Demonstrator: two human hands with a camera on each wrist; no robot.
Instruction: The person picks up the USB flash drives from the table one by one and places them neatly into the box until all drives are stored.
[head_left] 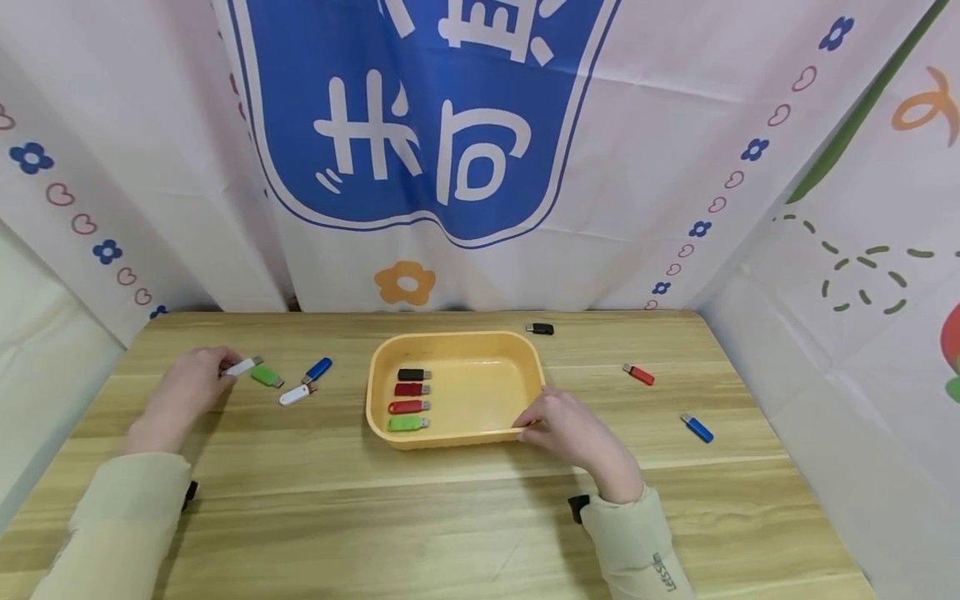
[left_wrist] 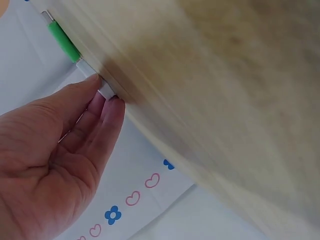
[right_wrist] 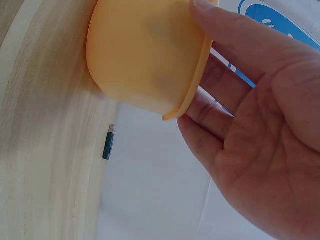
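Observation:
At the table's left, my left hand point(head_left: 193, 382) pinches a white USB stick point(head_left: 242, 367) between thumb and fingertips. Just beyond it lies a green USB stick point(head_left: 266, 377); in the left wrist view the white stick point(left_wrist: 95, 77) appears end to end with the green one point(left_wrist: 64, 41). My right hand point(head_left: 572, 429) grips the near right corner of a yellow tray point(head_left: 457, 438), thumb and fingers on its rim. Inside the tray's left side lie a black USB stick point(head_left: 411, 375), two red USB sticks point(head_left: 409, 407) and a green USB stick point(head_left: 407, 423), stacked in a column.
Between left hand and tray lie a blue USB stick point(head_left: 318, 369) and another white one point(head_left: 295, 395). Right of the tray are a black USB stick point(head_left: 540, 329), a red one point(head_left: 640, 374) and a blue one point(head_left: 697, 428). A printed curtain point(head_left: 330, 271) hangs behind the wooden table point(head_left: 360, 533).

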